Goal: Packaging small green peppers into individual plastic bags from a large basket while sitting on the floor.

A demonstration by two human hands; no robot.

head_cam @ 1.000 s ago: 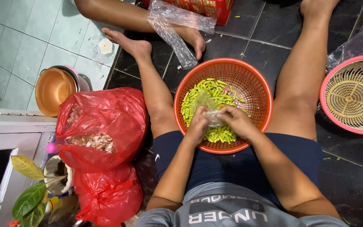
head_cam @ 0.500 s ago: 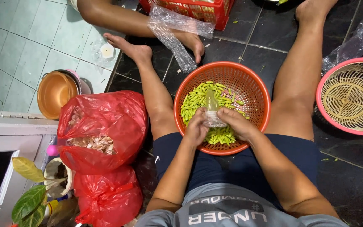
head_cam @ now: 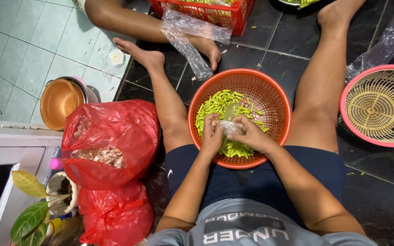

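An orange plastic colander basket (head_cam: 279, 98) sits on the dark tiled floor between my outstretched legs, holding a heap of green chillies (head_cam: 215, 107). My left hand (head_cam: 212, 135) and my right hand (head_cam: 248, 133) are together over the near side of the basket. Both pinch a small clear plastic bag (head_cam: 230, 125) bunched between them, just above the chillies. What the bag holds is hidden by my fingers.
An open red plastic bag (head_cam: 110, 143) of pale husks lies at my left, a tied red bag (head_cam: 115, 214) below it. An orange bowl (head_cam: 60, 102) stands farther left. A pink-rimmed beige basket (head_cam: 379, 107) sits right. Another person's foot (head_cam: 206, 45), clear bags (head_cam: 190, 41) and a red crate (head_cam: 206, 11) lie ahead.
My hands have drawn closer together and pulled the clear bag down, bunching it between the fingers. The view has tilted slightly; the basket stays in place.
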